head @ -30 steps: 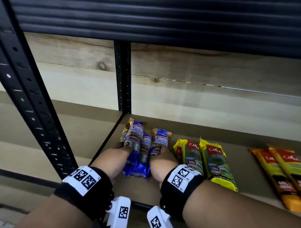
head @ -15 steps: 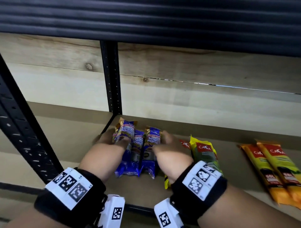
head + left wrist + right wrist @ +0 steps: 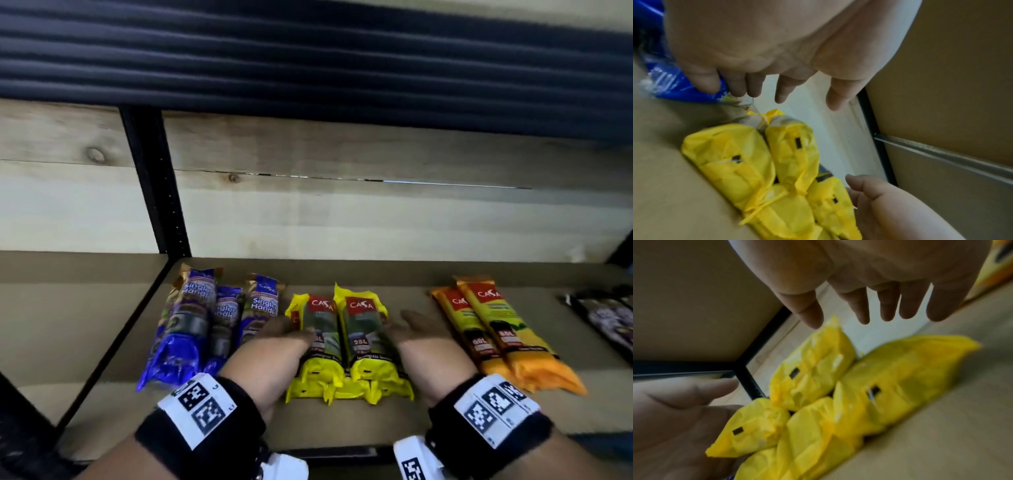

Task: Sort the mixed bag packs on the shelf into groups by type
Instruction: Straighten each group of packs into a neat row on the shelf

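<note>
Several yellow packs [image 3: 346, 342] lie stacked in two layers at the middle of the brown shelf board [image 3: 102, 342]. My left hand [image 3: 287, 334] lies against their left side and my right hand [image 3: 407, 325] stands beside their right side, so the stack sits between my palms. In both wrist views the fingers are straight and spread, holding nothing: the left hand [image 3: 777, 94] above the yellow packs [image 3: 756, 162], the right hand [image 3: 869, 309] above the yellow packs [image 3: 838, 394]. Three blue packs [image 3: 191, 325] lie together left of my left hand. Two orange packs [image 3: 493, 329] lie to the right.
Dark packs [image 3: 609, 318] lie at the far right edge. A black upright post [image 3: 154, 192] stands behind the blue packs, with a pale wooden back wall [image 3: 376, 219] along the rear. The dark underside of the upper shelf [image 3: 308, 51] hangs overhead.
Both hands left the blue packs and moved right to either side of the yellow stack. The view has shifted right, bringing the orange and dark packs into sight.
</note>
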